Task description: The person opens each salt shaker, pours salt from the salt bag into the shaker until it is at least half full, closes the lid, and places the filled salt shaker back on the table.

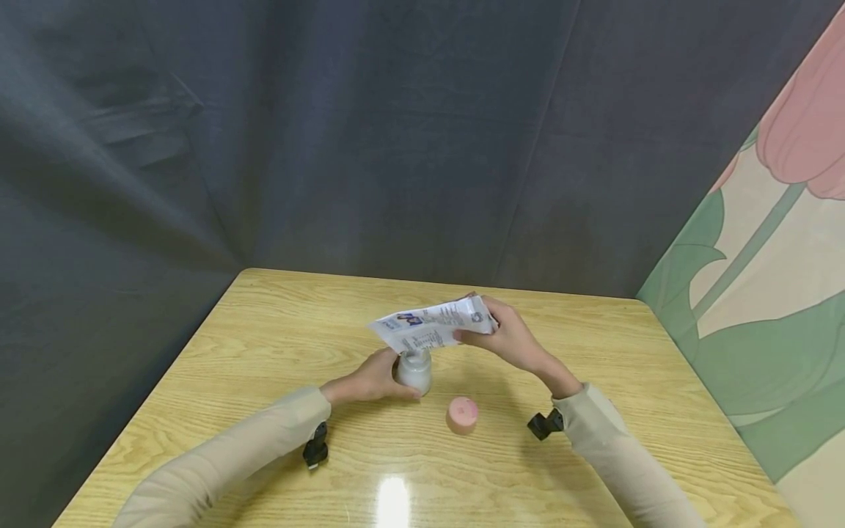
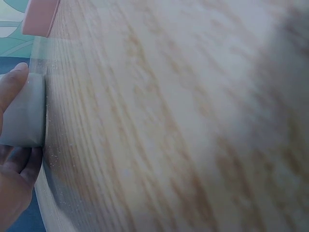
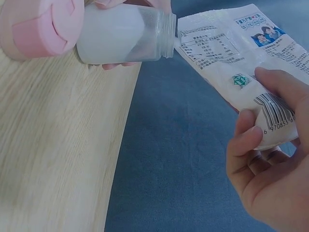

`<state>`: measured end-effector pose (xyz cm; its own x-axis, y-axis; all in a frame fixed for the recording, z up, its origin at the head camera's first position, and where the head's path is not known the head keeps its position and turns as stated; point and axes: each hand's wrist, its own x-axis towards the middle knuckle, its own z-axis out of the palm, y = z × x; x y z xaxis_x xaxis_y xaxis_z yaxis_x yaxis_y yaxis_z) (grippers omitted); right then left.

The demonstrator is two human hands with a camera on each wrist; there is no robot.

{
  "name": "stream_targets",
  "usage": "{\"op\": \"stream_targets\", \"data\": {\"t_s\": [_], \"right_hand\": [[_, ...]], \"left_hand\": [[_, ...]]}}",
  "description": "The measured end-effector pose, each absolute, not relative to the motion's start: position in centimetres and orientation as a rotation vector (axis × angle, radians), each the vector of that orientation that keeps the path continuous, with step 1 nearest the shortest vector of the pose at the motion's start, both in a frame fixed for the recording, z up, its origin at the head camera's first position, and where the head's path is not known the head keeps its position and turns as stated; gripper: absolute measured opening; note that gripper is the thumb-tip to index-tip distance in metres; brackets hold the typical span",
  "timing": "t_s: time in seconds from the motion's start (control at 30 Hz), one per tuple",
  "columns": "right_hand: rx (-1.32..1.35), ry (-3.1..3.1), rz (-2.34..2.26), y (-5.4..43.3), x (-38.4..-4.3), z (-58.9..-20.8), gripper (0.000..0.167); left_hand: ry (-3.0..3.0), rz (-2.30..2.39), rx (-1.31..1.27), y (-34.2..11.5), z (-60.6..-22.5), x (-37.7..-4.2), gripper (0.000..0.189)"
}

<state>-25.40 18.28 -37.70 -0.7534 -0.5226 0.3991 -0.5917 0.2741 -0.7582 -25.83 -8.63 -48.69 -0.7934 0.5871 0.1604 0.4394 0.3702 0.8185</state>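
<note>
A clear jar [image 1: 414, 374] with a threaded neck stands upright on the table, filled to a good height with something white. My left hand [image 1: 371, 378] grips it from the side, thumb in front; the fingers behind are partly hidden. Over the jar's mouth slants a printed white plastic packet [image 1: 432, 324], its narrow end low at the neck. My right hand [image 1: 511, 336] holds the packet's higher end, thumb and fingers bent around it near the barcode in the right wrist view. A pink lid [image 1: 462, 416] sits on the table in front of the jar, to its right.
The wooden table [image 1: 561, 469] has rounded back corners, with a dark curtain [image 1: 396, 147] behind it. White specks lie on the wood beside the jar in the left wrist view. A wall with painted tulips [image 1: 779, 293] stands at the right.
</note>
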Motion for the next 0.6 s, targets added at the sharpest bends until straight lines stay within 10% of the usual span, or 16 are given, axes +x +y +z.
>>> {"op": "stream_targets", "data": {"t_s": [0.6], "right_hand": [[1.066, -2.439, 1.553, 18.34, -25.19, -38.07, 0.041]], "left_hand": [[2.46, 1.411, 0.968, -8.62, -48.77, -25.88, 0.097]]}}
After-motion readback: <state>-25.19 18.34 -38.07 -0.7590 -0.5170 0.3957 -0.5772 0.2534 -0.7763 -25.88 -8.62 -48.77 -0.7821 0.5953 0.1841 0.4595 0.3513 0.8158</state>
